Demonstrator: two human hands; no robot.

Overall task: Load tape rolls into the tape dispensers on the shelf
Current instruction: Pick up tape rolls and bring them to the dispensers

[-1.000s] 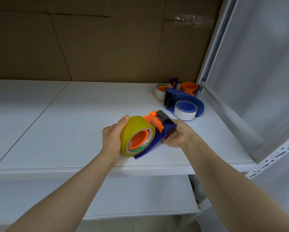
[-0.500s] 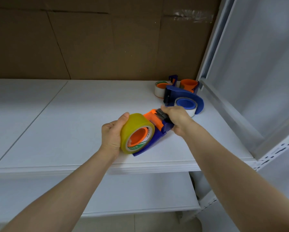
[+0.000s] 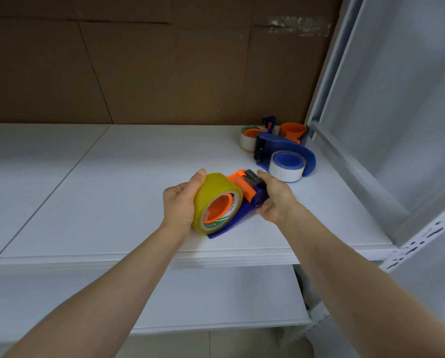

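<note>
The left hand (image 3: 181,206) has its grip clamped around the yellow translucent tape roll (image 3: 217,202), which sits on the orange hub of the blue plastic dispenser (image 3: 244,208) at the white shelf's (image 3: 113,192) front edge. The right hand (image 3: 275,200) pinches the dispenser's cutter end (image 3: 252,178). Fingers near that serrated blade could get nicked. A half-seated roll might slip off. Behind the dispenser, a second blue dispenser holding a white roll (image 3: 287,161) looks loaded.
</note>
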